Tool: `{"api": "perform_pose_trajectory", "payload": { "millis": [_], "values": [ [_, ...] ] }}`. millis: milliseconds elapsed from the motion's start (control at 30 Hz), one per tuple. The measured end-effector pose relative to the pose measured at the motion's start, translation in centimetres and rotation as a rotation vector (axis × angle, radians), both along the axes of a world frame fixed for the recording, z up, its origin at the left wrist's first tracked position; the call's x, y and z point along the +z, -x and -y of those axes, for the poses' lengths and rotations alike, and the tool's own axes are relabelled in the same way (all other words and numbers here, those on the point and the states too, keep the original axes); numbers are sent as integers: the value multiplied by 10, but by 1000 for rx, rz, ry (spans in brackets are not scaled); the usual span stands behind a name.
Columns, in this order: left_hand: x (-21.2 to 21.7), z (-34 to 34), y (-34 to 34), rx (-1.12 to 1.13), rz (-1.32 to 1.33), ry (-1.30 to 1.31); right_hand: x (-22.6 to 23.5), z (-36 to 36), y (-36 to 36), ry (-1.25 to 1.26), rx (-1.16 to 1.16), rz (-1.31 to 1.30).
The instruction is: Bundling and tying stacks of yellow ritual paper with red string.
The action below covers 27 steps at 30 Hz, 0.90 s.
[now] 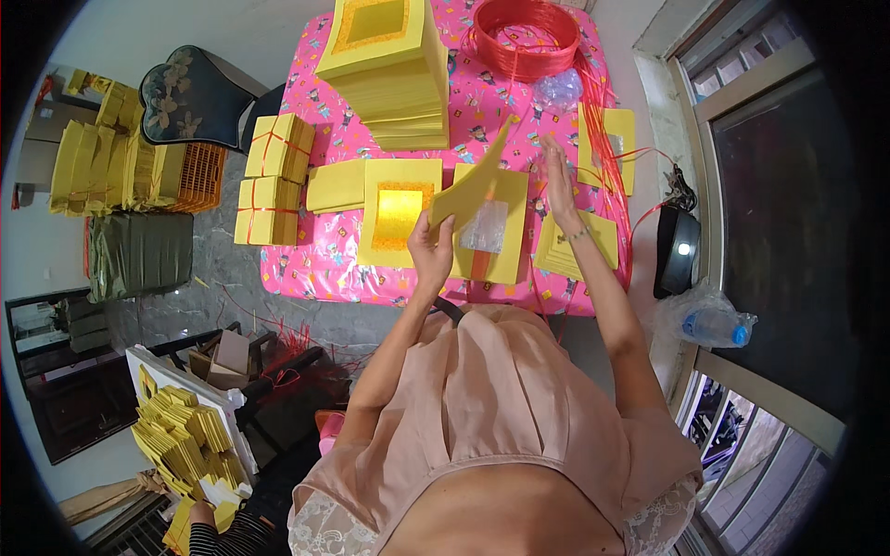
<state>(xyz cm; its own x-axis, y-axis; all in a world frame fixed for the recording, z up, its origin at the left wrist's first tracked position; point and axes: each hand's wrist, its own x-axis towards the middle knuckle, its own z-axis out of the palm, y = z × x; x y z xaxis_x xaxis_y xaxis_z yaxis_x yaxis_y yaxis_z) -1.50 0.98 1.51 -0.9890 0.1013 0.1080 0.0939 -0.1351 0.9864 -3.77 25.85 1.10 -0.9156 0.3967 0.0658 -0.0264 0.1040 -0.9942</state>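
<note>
My left hand (431, 252) grips a thin sheaf of yellow paper (475, 183) by its lower left corner, with the sheaf tilted up and slightly curved. To its right my right hand (560, 188) is raised with fingers straight, apart from the sheaf. Beneath the sheaf lies yellow paper with a silver square (484, 227), partly hidden. Left of that is a yellow stack with a gold foil square (402, 218). Fanned yellow sheets (593, 248) rest under my right wrist.
A tall yellow paper stack (403, 97) stands at the back, with tied bundles (278, 148) at left. Red strapping coil (526, 42) trails strands down the pink tablecloth (324, 264). A bagged bottle (714, 327) is at right. Another person's striped sleeve (232, 536) shows lower left.
</note>
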Motion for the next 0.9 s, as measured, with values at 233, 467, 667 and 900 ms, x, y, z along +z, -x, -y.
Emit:
{"api": "perform_pose_trajectory", "payload": {
  "millis": [233, 467, 667, 900],
  "values": [
    [-29, 4, -18, 18, 166, -100, -36, 1, 36, 193, 94, 170],
    [-57, 13, -30, 24, 179, -78, -55, 2, 31, 210, 128, 13],
    [-81, 21, -42, -24, 137, 92, -41, 23, 27, 348, -90, 122],
    [-81, 20, -41, -85, 62, 141, -69, 7, 22, 289, -45, 34]
  ]
}}
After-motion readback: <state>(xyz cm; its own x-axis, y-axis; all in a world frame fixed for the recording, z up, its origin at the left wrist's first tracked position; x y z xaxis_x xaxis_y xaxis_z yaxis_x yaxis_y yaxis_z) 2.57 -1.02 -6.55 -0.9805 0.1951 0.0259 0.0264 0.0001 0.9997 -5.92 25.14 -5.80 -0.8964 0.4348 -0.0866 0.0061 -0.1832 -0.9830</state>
